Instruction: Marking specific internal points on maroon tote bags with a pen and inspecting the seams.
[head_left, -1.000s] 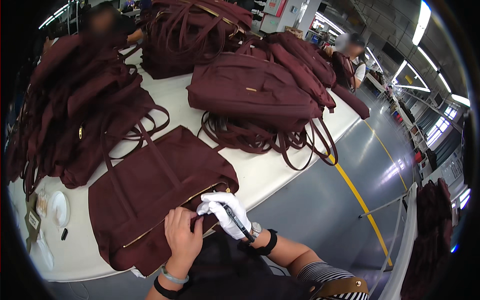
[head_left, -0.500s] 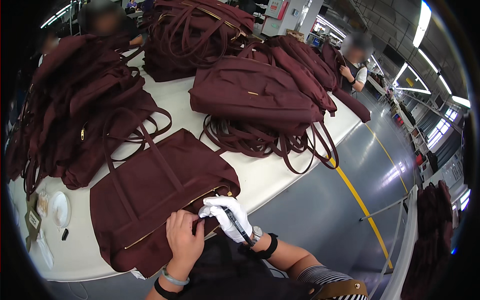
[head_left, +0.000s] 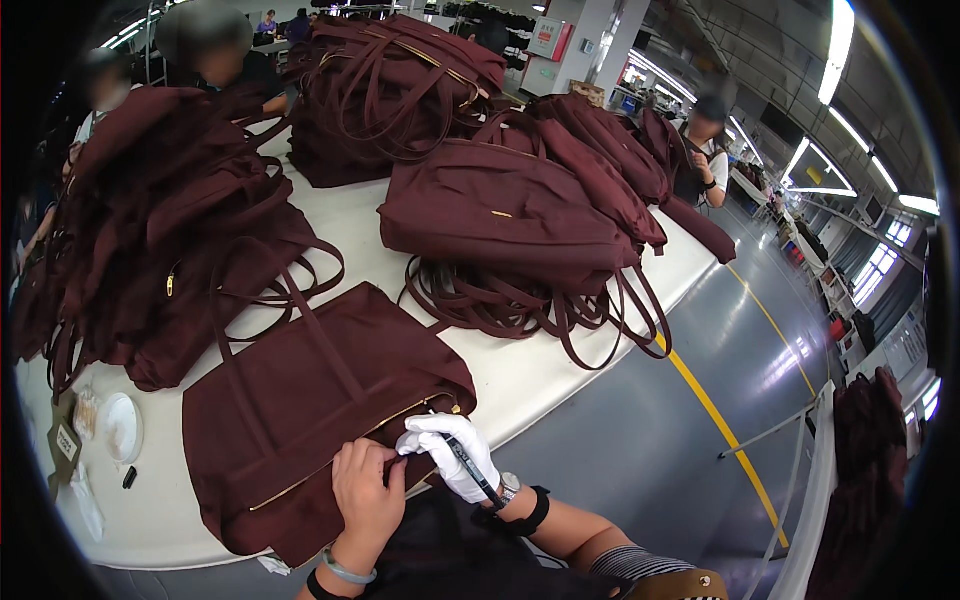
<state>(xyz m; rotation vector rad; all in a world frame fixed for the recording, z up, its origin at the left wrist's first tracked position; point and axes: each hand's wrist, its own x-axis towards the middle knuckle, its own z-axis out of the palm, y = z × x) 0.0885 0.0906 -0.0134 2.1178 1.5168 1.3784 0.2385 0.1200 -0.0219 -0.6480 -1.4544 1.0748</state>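
Observation:
A burgundy fabric tote bag [head_left: 330, 350] lies flat on the white-covered table [head_left: 500, 390] before me, with two long straps and a gold zipper [head_left: 330, 462] along its near side. My bare left hand [head_left: 368, 490] is closed on the bag's near edge, pinching cloth between thumb and fingers. Right beside it, my right hand [head_left: 455, 450] in a white glove grips a dark pen [head_left: 470, 465], whose back end slants down toward my wrist. Its tip is hidden by the glove near the left thumb.
Burgundy bags are piled at the left [head_left: 170, 230], the back [head_left: 400, 90] and the right [head_left: 510, 200]. On the table's left lie a white dish [head_left: 122, 428], a small black cap-like piece [head_left: 130, 477] and a tag [head_left: 65, 440]. People stand beyond the table. More burgundy pieces hang at far right [head_left: 865, 460].
The view has tipped up slightly, so the piles and people sit lower in it. Both hands keep their grips, at almost the same spot on the bag.

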